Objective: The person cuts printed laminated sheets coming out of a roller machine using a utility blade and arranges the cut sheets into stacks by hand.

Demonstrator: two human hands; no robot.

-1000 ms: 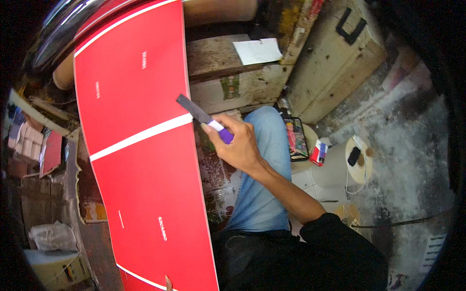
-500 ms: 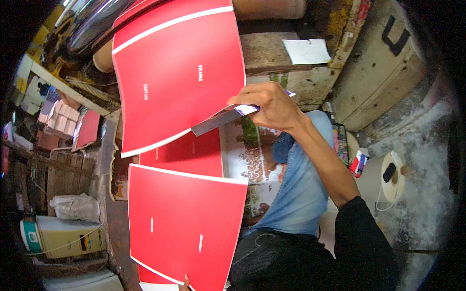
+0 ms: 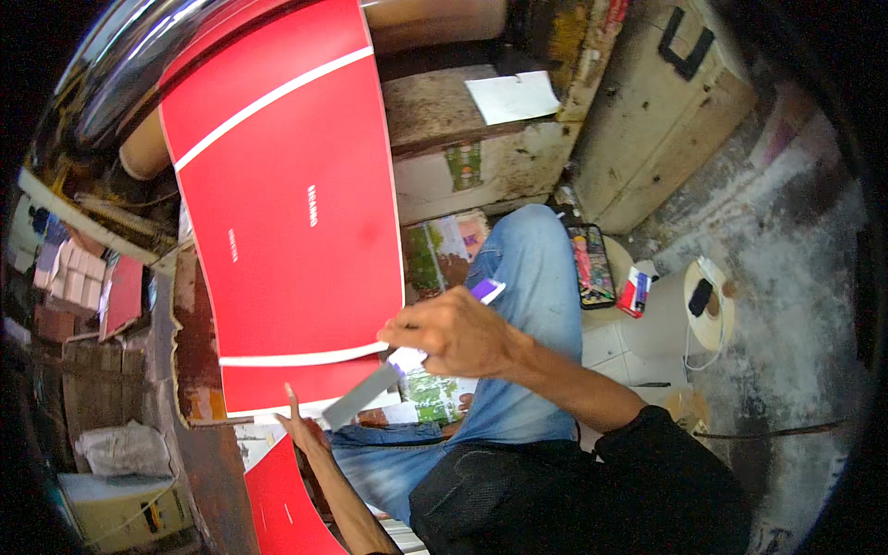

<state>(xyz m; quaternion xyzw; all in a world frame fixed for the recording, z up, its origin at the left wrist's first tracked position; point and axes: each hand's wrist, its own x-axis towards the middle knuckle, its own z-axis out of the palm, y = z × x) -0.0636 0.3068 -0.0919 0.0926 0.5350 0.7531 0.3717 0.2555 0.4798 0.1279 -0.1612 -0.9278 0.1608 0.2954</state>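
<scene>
Even, diffuse daylight, brightest on the grey concrete floor (image 3: 786, 277) right of the gripping right hand (image 3: 453, 331); shadows are soft. Above the grip, the glossy red printed sheet (image 3: 287, 203) is evenly lit, and a curved metal cylinder (image 3: 120, 65) above it shows streaked glare. The grey flat blade (image 3: 361, 396) below the grip is motion-blurred. Fisheye distortion bends straight edges; the corners vignette to black.

My right hand (image 3: 458, 331) bare, black sleeve pushed up above the elbow, left hand (image 3: 303, 430) and forearm bare, faded blue jeans, black shirt at my waist.
</scene>
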